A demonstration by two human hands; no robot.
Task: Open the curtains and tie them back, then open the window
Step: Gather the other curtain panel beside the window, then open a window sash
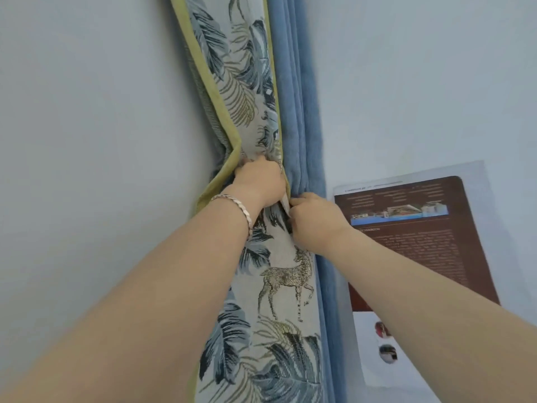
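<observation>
Head view: a gathered leaf-patterned curtain (273, 301) hangs against a pale wall, a blue curtain (299, 117) just to its right. The left hand (260, 180) is closed, bunching the fabric at its pinched waist; the right hand (315, 221) pinches a pale strip, likely the tie. If either grip loosens, the bundle could spread and the tie slip. No window shows.
</observation>
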